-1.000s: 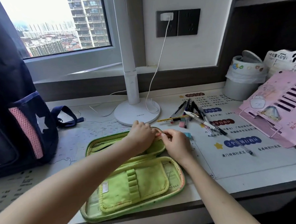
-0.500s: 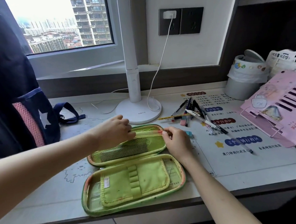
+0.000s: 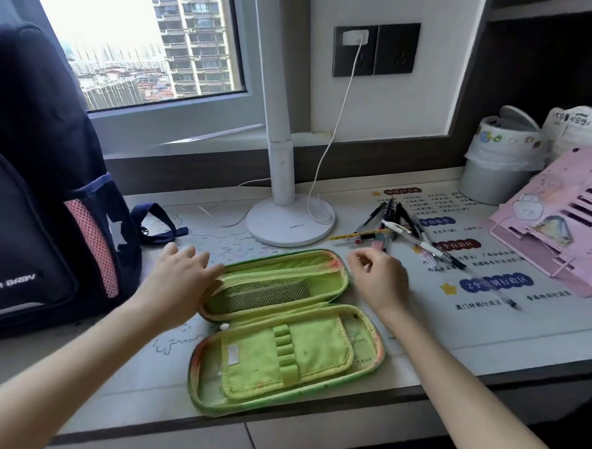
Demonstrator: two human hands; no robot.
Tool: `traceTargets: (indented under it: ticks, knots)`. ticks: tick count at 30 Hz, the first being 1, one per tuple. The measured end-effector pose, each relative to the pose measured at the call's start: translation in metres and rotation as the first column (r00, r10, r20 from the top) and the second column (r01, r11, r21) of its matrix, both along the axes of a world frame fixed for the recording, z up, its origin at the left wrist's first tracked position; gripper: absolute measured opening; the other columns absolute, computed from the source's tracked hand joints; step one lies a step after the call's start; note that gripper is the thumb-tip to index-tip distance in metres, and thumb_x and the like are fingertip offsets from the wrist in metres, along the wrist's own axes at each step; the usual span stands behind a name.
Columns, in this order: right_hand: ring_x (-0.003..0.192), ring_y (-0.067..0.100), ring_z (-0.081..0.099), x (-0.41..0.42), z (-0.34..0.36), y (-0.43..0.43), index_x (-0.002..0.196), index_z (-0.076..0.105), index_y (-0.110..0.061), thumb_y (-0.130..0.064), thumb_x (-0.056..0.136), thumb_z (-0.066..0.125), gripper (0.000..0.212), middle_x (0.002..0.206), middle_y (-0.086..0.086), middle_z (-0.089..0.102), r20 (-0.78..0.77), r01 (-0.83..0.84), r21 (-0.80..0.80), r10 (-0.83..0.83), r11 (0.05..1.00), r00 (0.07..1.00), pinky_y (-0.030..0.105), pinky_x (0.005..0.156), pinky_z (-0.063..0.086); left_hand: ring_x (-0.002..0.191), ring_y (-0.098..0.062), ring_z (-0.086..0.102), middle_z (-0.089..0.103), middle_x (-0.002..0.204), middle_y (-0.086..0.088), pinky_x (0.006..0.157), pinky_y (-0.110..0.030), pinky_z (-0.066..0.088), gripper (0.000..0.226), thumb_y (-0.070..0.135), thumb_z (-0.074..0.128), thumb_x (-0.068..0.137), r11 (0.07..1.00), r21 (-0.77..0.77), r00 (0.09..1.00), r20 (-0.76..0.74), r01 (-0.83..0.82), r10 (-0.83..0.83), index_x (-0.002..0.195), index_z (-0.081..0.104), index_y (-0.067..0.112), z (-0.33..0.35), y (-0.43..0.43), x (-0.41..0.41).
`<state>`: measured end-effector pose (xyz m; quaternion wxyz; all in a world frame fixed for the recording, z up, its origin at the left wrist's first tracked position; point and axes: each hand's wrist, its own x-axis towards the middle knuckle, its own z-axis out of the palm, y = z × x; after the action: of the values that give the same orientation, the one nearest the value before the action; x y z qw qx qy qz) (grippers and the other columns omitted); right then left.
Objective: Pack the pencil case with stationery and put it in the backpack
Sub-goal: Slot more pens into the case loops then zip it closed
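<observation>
On the counter (image 3: pixel 124 370), the dark blue backpack (image 3: pixel 29 204) stands upright at the left edge, just as it did half a second ago. The green pencil case (image 3: pixel 283 328) lies near the front edge, between the two hands. Its far half, tilted up under the hands a second ago, now lies flat and fully open. The left hand (image 3: pixel 177 285), which had curled over that half's rim, has moved to its left end. The right hand (image 3: pixel 380 281) has come off the right end and hovers just beside it.

The left fingers (image 3: pixel 193 260) are straight and slightly spread, tips over the case's left end; whether they touch it I cannot tell. The right fingers (image 3: pixel 361 257) are loosely curled, blurred, and hold nothing.

The case shows a mesh pocket in the far half and a lime flap with a row of elastic loops in the near half. The pens (image 3: pixel 394 226) lie in a loose heap beyond the right hand, near the white lamp base (image 3: pixel 291 224).
</observation>
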<state>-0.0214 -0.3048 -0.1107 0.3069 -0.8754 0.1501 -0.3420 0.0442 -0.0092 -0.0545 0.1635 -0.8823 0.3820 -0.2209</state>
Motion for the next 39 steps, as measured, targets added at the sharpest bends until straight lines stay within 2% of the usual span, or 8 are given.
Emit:
traceTargets:
  ticks: [5, 7, 12, 18, 23, 27, 33, 39]
  knots:
    - [0.075, 0.028, 0.054, -0.013, 0.007, -0.079, 0.092, 0.069, -0.006, -0.018, 0.091, 0.052, 0.021, 0.077, 0.014, 0.065, -0.102, 0.398, -0.235, -0.429, 0.887, 0.897, 0.030, 0.061, 0.033, 0.097, -0.026, 0.063, 0.069, 0.106, 0.001, 0.080, -0.040, 0.052, 0.045, 0.055, 0.038, 0.086, 0.930, -0.359, 0.934, -0.302, 0.076, -0.193, 0.104, 0.067, 0.025, -0.023, -0.025, -0.010]
    - [0.093, 0.030, 0.054, -0.015, 0.007, -0.100, 0.105, 0.066, -0.008, -0.027, 0.092, 0.053, 0.026, 0.100, 0.014, 0.067, -0.276, 0.355, -0.387, -0.474, 0.851, 0.836, 0.034, 0.074, 0.037, 0.131, -0.008, 0.033, 0.038, 0.140, 0.016, 0.109, -0.030, 0.029, 0.079, 0.076, 0.007, 0.076, 0.922, -0.388, 0.836, -0.507, -0.002, -0.212, 0.132, 0.045, 0.033, -0.035, -0.029, -0.015]
    - [0.092, 0.028, 0.056, -0.005, 0.008, -0.113, 0.098, 0.069, -0.009, -0.023, 0.088, 0.060, 0.019, 0.100, 0.010, 0.067, -0.312, 0.270, -0.440, -0.428, 0.857, 0.848, 0.031, 0.075, 0.040, 0.135, 0.005, -0.003, 0.003, 0.143, 0.027, 0.110, -0.019, -0.003, 0.089, 0.082, -0.015, 0.062, 0.945, -0.324, 0.756, -0.630, -0.048, -0.178, 0.139, 0.008, 0.042, -0.046, -0.026, -0.015]
    - [0.071, 0.024, 0.052, -0.019, 0.027, -0.093, 0.089, 0.070, -0.002, -0.010, 0.088, 0.059, 0.013, 0.087, 0.015, 0.070, -0.161, 0.330, -0.114, -0.346, 0.937, 0.924, 0.027, 0.060, 0.036, 0.133, -0.007, 0.030, 0.034, 0.139, 0.018, 0.110, -0.026, 0.019, 0.049, 0.052, 0.034, 0.088, 0.781, -0.542, 0.610, -0.743, -0.310, -0.274, 0.133, 0.038, 0.034, -0.025, -0.030, -0.024]
    - [0.070, -0.002, 0.052, -0.066, 0.050, -0.004, 0.089, 0.069, -0.015, -0.014, 0.086, 0.064, 0.006, 0.075, -0.011, 0.060, -0.137, -0.311, 0.002, 0.308, 0.950, 0.941, 0.014, 0.062, 0.039, 0.110, -0.013, 0.050, 0.058, 0.119, 0.005, 0.087, -0.028, 0.038, 0.054, 0.057, 0.034, 0.086, 0.647, -0.753, 0.897, -0.362, -0.120, -0.254, 0.124, 0.054, 0.025, -0.001, -0.033, -0.055]
    - [0.081, -0.004, 0.051, -0.080, 0.047, 0.050, 0.089, 0.068, -0.019, -0.017, 0.086, 0.064, 0.006, 0.080, -0.015, 0.059, -0.204, -0.580, -0.011, 0.566, 0.814, 0.799, 0.010, 0.071, 0.038, 0.088, -0.007, 0.055, 0.061, 0.095, 0.016, 0.072, -0.021, 0.042, 0.043, 0.050, 0.036, 0.087, 0.738, -0.674, 0.832, -0.387, 0.039, -0.398, 0.108, 0.065, 0.026, -0.008, -0.034, -0.080]
    - [0.091, 0.003, 0.056, -0.069, 0.023, 0.063, 0.102, 0.068, -0.015, -0.022, 0.091, 0.058, 0.016, 0.096, -0.007, 0.066, -0.159, -0.508, 0.081, 0.514, 0.858, 0.843, 0.005, 0.077, 0.040, 0.072, -0.002, 0.055, 0.058, 0.080, 0.021, 0.065, -0.009, 0.039, 0.025, 0.039, 0.053, 0.082, 0.602, -0.781, 0.866, -0.406, -0.164, -0.291, 0.096, 0.071, 0.029, -0.035, 0.016, -0.085]
    - [0.091, 0.009, 0.057, -0.068, 0.015, 0.065, 0.093, 0.070, -0.014, -0.021, 0.089, 0.060, 0.013, 0.092, -0.004, 0.068, -0.185, -0.488, -0.049, 0.472, 0.872, 0.862, 0.021, 0.082, 0.045, 0.065, -0.011, 0.044, 0.052, 0.068, 0.000, 0.057, -0.015, 0.033, 0.015, 0.025, 0.065, 0.080, 0.694, -0.700, 0.911, -0.378, -0.166, -0.163, 0.092, 0.074, 0.026, -0.045, 0.050, -0.084]
